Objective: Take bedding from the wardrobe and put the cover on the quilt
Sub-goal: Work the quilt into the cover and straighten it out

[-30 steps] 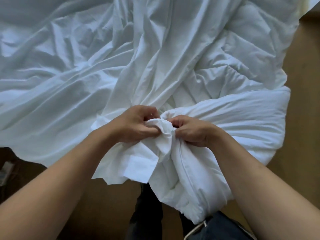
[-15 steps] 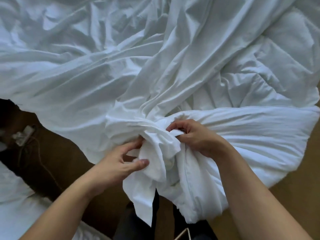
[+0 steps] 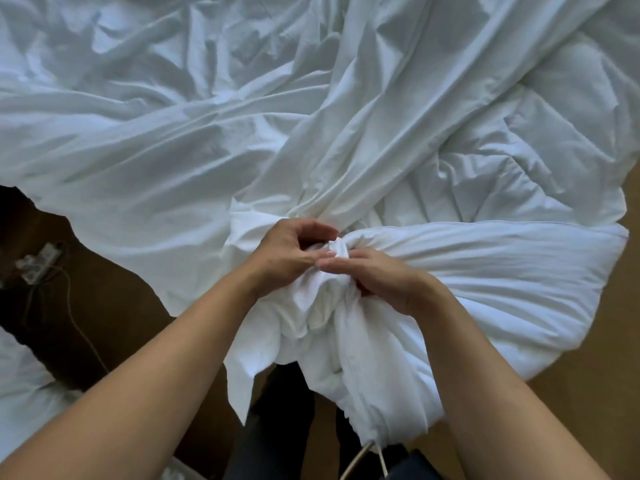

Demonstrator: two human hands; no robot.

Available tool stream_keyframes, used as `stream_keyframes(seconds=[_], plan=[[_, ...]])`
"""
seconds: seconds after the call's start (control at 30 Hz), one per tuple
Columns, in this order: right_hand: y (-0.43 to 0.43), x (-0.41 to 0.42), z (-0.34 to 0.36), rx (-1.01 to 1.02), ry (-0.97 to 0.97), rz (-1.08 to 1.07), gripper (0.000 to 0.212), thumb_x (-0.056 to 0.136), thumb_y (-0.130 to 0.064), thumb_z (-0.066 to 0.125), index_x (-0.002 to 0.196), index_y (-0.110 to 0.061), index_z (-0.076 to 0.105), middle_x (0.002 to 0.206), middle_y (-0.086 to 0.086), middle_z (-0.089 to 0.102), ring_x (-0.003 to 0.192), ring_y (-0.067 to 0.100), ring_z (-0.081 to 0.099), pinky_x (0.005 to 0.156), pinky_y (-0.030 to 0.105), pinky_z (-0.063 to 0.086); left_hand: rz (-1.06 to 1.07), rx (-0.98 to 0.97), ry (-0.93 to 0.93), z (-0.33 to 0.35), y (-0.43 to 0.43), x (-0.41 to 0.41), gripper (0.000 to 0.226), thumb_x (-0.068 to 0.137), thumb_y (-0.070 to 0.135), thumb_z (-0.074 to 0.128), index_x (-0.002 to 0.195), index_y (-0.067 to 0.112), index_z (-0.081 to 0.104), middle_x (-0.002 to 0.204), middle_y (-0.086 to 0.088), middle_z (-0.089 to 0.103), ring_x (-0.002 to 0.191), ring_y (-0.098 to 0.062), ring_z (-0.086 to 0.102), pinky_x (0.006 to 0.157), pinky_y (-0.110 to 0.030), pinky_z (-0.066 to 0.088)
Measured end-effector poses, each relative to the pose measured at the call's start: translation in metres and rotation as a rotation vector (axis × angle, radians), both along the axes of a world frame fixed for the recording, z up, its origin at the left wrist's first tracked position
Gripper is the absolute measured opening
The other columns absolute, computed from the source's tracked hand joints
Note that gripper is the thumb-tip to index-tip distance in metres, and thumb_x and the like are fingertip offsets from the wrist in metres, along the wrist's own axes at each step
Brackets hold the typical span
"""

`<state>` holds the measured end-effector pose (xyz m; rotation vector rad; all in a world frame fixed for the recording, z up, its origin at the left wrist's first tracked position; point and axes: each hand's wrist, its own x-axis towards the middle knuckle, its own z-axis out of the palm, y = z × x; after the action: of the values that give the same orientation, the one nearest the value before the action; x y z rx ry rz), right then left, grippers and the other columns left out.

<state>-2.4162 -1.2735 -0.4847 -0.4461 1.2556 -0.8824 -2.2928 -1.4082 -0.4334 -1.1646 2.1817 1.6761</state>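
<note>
The quilt (image 3: 502, 289) lay puffy and folded over on the right, its stitched face showing above the fold, and the thin cover (image 3: 156, 161) spread in creases across the left and middle, one long band of it running down over the quilt to the hands. Both met at the near edge, right in the centre! There the left hand (image 3: 289, 254) had its fingers (image 3: 311, 230) curled and pinching a small knob of bunched cover, and the right hand (image 3: 381, 284) gripped the same knob from the other side, resting against the quilt's fold. Whether a quilt corner sat inside that bunch, I could not tell. Loose cloth hung down below the hands, between the forearms. By my read the bedding was out and laid down, but the job was only begun: most of the quilt looked bare, outside the cover, so feeding it in, spreading it and closing the opening were all left. No wardrobe was in view. Around it ran a brown floor (image 3: 588, 358), a plug strip (image 3: 38, 261) with its cable (image 3: 79, 323) at left, more white bedding (image 3: 20, 393) low left, and dark trousers (image 3: 277, 427) beneath.
</note>
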Motion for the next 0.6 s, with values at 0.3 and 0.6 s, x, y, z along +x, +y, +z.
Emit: stream_keyframes(seconds=[0.3, 0.6], plan=[[-0.004, 0.021, -0.017, 0.036, 0.321, -0.161, 0.016, 0.097, -0.022, 0.059, 0.096, -0.017, 0.074, 0.098, -0.002, 0.077, 0.101, 0.021, 0.070, 0.093, 0.044, 0.054, 0.593, -0.024, -0.531, 0.010, 0.034, 0.135, 0.062, 0.076, 0.076, 0.063, 0.110, 0.024, 0.062, 0.111, 0.000, 0.068, 0.103, -0.022, 0.065, 0.092, -0.051, 0.055], [0.010, 0.015, -0.013, 0.039, 0.185, -0.213, 0.020, 0.091, -0.026, 0.065, 0.089, -0.011, 0.078, 0.088, 0.004, 0.078, 0.080, 0.014, 0.073, 0.070, 0.031, 0.055, 0.807, 0.445, 0.178, 0.004, 0.034, 0.101, 0.057, 0.075, 0.013, 0.076, 0.129, 0.015, 0.059, 0.115, -0.008, 0.075, 0.107, -0.027, 0.072, 0.086, -0.037, 0.061]])
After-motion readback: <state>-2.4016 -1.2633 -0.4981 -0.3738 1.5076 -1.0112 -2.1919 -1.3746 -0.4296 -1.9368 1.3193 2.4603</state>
